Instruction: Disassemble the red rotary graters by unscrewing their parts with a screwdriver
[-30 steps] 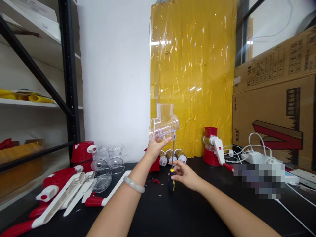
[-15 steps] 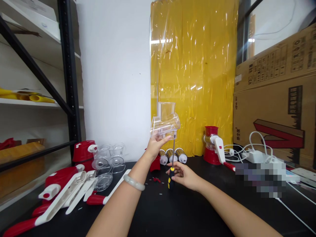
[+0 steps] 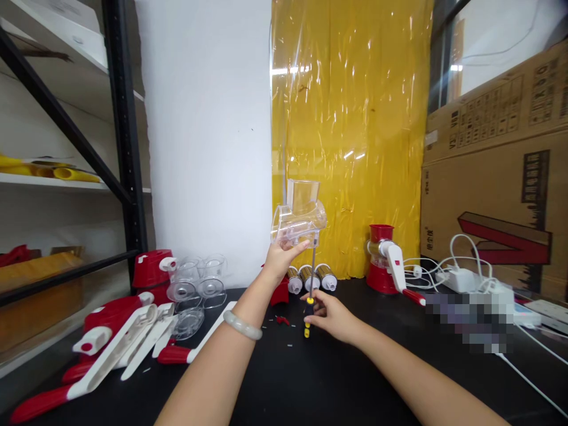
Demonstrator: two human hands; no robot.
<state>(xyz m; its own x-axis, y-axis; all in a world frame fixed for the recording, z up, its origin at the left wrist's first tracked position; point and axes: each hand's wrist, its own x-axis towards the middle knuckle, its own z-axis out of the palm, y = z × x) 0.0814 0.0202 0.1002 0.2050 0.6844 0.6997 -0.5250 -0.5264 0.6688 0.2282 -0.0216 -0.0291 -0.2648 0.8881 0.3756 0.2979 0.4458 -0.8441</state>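
My left hand (image 3: 284,260) grips a clear plastic housing (image 3: 302,216) from below, raised above the table in front of the yellow sheet. The housing has an upright square chute and a wide round mouth facing left. My right hand (image 3: 331,315) has its fingers closed on the black and yellow handle of a screwdriver (image 3: 309,307). The screwdriver points up, and its shaft reaches the underside of the housing near its right end. The tip is hidden inside the clear plastic.
Red bases (image 3: 153,269), clear parts (image 3: 190,296) and white cranks (image 3: 119,340) with red handles lie left. Silver cylinders (image 3: 306,278) lie behind my hands. An assembled red and white grinder (image 3: 381,260), white cables (image 3: 461,278) and a large cardboard box (image 3: 488,165) are on the right.
The screwdriver handle has turned, showing different yellow patches. The housing sits slightly higher and further right in view, while the camera view has shifted a little.
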